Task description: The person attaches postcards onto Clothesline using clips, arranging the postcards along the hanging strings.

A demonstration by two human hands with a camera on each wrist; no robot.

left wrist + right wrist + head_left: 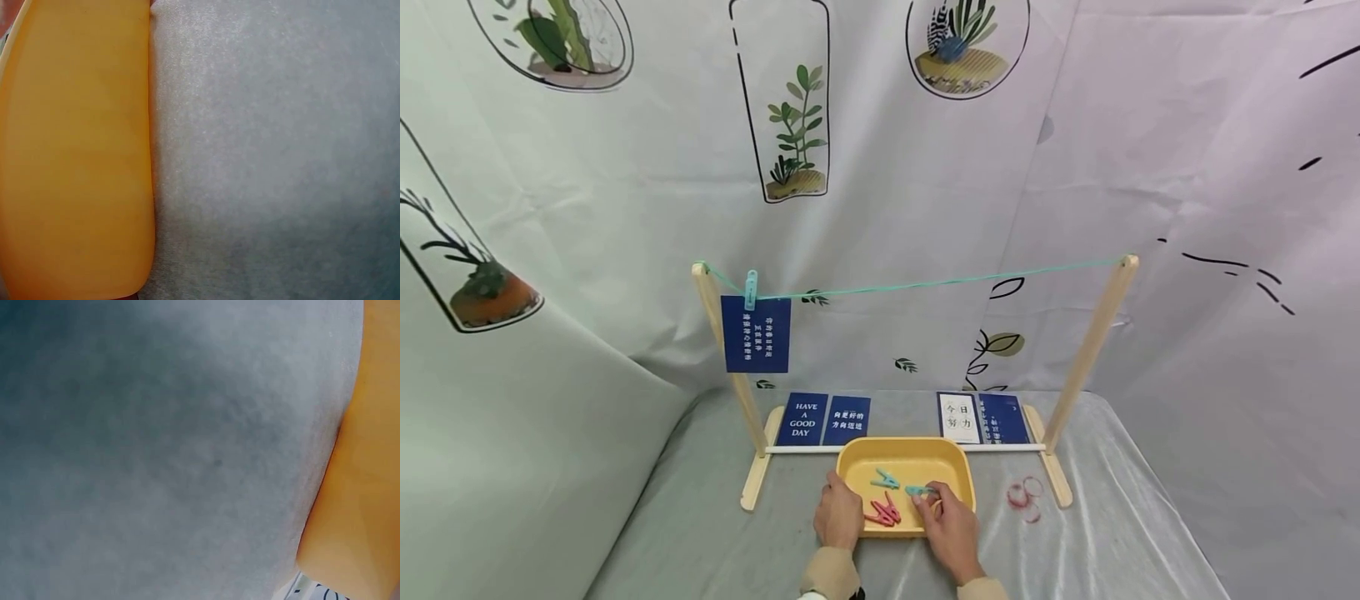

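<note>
A yellow tray (906, 447) lies on the grey cloth in the head view, with a teal clothespin (886, 479) and pink clothespins (883, 510) in it. At its left edge, my left hand (838, 514) grips the rim with curled fingers. My right hand (951, 527) reaches over the near right side and pinches another teal clothespin (919, 490) between thumb and fingers, above the tray floor. Only the tray's outer wall (78, 150) and the cloth show in the left wrist view; the right wrist view likewise has the tray wall (369, 487) and cloth.
Behind the tray stands a wooden frame (1087, 354) with a green string (917, 286). A teal clothespin (751, 290) holds a blue card (757, 335) at the string's left. More cards (802, 419) lie left and right behind the white rod. Reddish rings (1018, 496) lie to the right.
</note>
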